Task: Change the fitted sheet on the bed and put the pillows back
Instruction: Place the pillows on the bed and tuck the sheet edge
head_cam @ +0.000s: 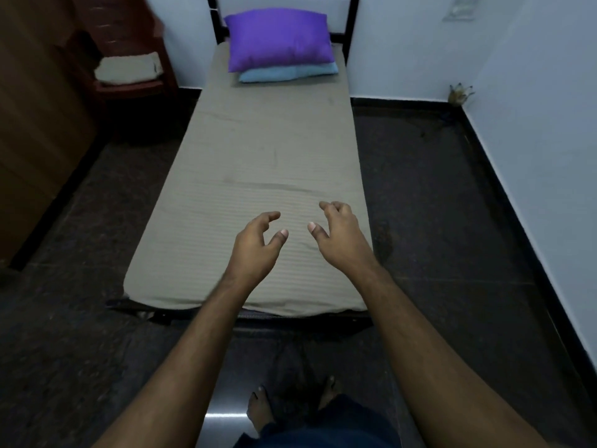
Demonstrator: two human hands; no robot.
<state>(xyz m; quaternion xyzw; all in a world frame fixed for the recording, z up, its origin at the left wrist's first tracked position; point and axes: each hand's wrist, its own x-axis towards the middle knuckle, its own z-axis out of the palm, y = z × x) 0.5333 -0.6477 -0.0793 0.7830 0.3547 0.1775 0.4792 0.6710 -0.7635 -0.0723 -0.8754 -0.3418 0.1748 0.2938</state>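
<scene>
A narrow bed runs away from me, covered by a beige fitted sheet (258,150) with fine stripes and a few creases. At the head end a purple pillow (279,38) lies on top of a light blue pillow (290,73). My left hand (255,244) and my right hand (339,234) hover side by side over the foot end of the sheet. Their fingers are loosely curled and hold nothing. I cannot tell whether either hand touches the sheet.
A dark red chair (135,43) at the back left carries a folded cream cloth (129,68). A brown wooden cabinet (35,124) stands on the left. White walls close the right side. Dark floor (452,221) lies on both sides of the bed. My bare feet (261,412) stand at its foot.
</scene>
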